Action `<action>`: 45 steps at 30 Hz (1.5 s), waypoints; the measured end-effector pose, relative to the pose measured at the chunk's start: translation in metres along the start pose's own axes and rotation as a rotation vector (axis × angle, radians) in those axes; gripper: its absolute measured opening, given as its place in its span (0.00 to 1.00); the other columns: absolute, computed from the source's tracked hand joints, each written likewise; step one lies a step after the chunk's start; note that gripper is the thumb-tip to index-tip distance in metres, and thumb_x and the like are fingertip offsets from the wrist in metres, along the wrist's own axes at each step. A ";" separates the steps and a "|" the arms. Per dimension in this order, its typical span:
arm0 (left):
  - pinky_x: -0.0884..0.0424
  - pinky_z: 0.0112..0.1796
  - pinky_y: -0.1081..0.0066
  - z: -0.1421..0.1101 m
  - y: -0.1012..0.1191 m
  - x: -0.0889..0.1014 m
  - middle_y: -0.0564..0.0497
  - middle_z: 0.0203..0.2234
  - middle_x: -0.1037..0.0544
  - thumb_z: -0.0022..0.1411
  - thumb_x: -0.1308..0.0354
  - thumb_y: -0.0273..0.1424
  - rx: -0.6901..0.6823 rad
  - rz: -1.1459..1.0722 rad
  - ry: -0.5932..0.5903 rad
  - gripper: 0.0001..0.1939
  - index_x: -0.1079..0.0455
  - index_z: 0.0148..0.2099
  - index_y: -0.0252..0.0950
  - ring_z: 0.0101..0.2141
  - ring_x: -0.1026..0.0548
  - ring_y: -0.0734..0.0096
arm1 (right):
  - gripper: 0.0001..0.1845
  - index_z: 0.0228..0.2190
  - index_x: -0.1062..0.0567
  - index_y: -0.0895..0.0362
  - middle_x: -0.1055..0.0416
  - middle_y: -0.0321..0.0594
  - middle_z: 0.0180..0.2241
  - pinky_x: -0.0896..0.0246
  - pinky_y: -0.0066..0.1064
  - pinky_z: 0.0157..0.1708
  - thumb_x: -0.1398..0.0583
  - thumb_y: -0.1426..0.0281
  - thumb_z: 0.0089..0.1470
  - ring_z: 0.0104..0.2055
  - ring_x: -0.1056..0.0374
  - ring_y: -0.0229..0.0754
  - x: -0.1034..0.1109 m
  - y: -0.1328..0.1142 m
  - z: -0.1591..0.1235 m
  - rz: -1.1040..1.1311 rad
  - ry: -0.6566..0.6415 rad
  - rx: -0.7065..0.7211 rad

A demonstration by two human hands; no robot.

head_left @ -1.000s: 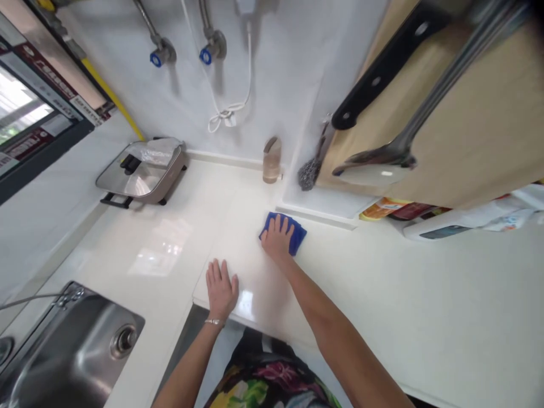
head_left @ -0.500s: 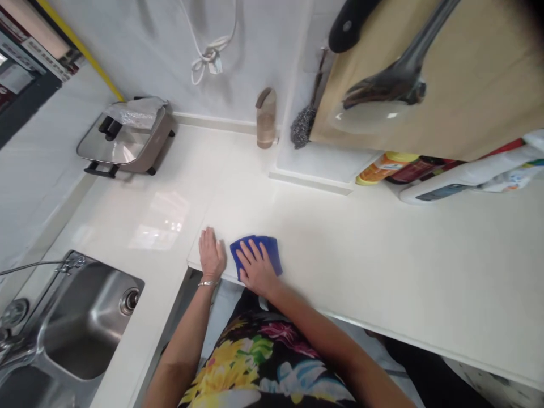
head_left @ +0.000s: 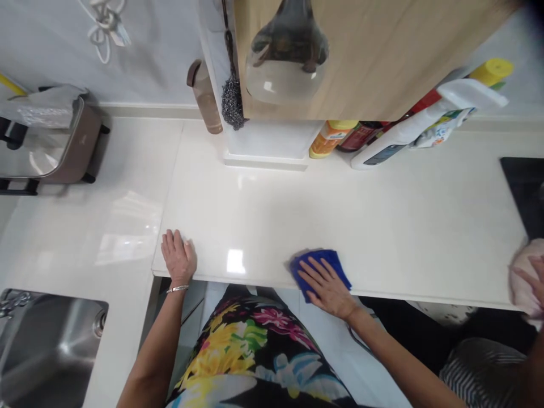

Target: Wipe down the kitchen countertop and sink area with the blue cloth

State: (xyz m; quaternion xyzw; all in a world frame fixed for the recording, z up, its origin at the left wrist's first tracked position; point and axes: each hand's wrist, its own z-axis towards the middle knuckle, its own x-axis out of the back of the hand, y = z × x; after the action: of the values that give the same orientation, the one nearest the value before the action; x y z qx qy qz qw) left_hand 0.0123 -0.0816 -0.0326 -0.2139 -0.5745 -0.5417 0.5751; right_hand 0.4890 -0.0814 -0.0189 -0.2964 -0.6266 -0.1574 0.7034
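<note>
My right hand [head_left: 327,285] lies flat with fingers spread on a folded blue cloth [head_left: 338,263], pressing it against the white countertop [head_left: 403,243] at its front edge. Part of the cloth is hidden beneath the palm. Farther left, my left hand [head_left: 178,258], with a bracelet at the wrist, rests palm down on the counter near its inner corner. It is open and holds nothing.
A steel sink [head_left: 46,345] is at lower left, an electric pan [head_left: 72,147] at upper left. A bottle [head_left: 207,99], a steel scrubber [head_left: 232,103], a hanging ladle [head_left: 289,56] and a spray bottle [head_left: 395,133] stand or hang behind. Another person's hand [head_left: 533,280] holds a pink cloth [head_left: 522,272].
My right hand has slid the blue cloth rightward along the counter's front edge. The left hand stays near the corner. The view has shifted right, bringing in another person's hand with a pink cloth.
</note>
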 end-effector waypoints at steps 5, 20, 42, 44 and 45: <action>0.56 0.67 0.43 0.001 0.005 0.001 0.29 0.70 0.48 0.71 0.55 0.41 0.003 0.016 -0.015 0.33 0.46 0.70 0.25 0.71 0.56 0.47 | 0.35 0.67 0.44 0.50 0.46 0.38 0.69 0.64 0.60 0.71 0.42 0.66 0.61 0.74 0.62 0.54 0.004 0.021 -0.024 -0.029 -0.011 0.069; 0.59 0.67 0.42 0.000 0.004 0.000 0.29 0.71 0.52 0.70 0.53 0.41 0.008 0.021 -0.068 0.35 0.50 0.71 0.24 0.71 0.59 0.46 | 0.30 0.65 0.41 0.44 0.46 0.34 0.69 0.54 0.60 0.69 0.44 0.70 0.63 0.72 0.55 0.52 -0.027 -0.099 0.126 0.224 -0.074 0.204; 0.56 0.67 0.44 0.001 -0.003 0.001 0.29 0.70 0.48 0.71 0.55 0.41 -0.023 0.022 -0.034 0.33 0.46 0.70 0.25 0.71 0.56 0.47 | 0.33 0.65 0.40 0.47 0.47 0.37 0.69 0.58 0.56 0.70 0.42 0.64 0.60 0.73 0.56 0.52 -0.017 -0.043 0.048 0.167 0.011 0.046; 0.55 0.67 0.43 0.002 -0.002 0.001 0.28 0.69 0.48 0.70 0.55 0.41 -0.020 0.019 -0.029 0.33 0.46 0.70 0.25 0.71 0.56 0.47 | 0.33 0.65 0.39 0.46 0.46 0.37 0.69 0.61 0.57 0.71 0.42 0.63 0.59 0.72 0.56 0.52 -0.013 -0.019 0.014 0.141 -0.022 -0.072; 0.55 0.66 0.43 0.003 -0.001 0.002 0.28 0.69 0.47 0.70 0.54 0.41 -0.016 0.016 -0.027 0.33 0.45 0.70 0.25 0.71 0.55 0.47 | 0.33 0.65 0.39 0.46 0.46 0.37 0.69 0.61 0.58 0.71 0.43 0.63 0.59 0.72 0.56 0.53 -0.012 -0.007 -0.002 0.120 -0.037 -0.145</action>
State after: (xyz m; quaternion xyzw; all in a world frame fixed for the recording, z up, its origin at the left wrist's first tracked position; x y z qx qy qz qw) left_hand 0.0096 -0.0797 -0.0306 -0.2304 -0.5759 -0.5388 0.5700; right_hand 0.4839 -0.0898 -0.0289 -0.3865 -0.6074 -0.1546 0.6766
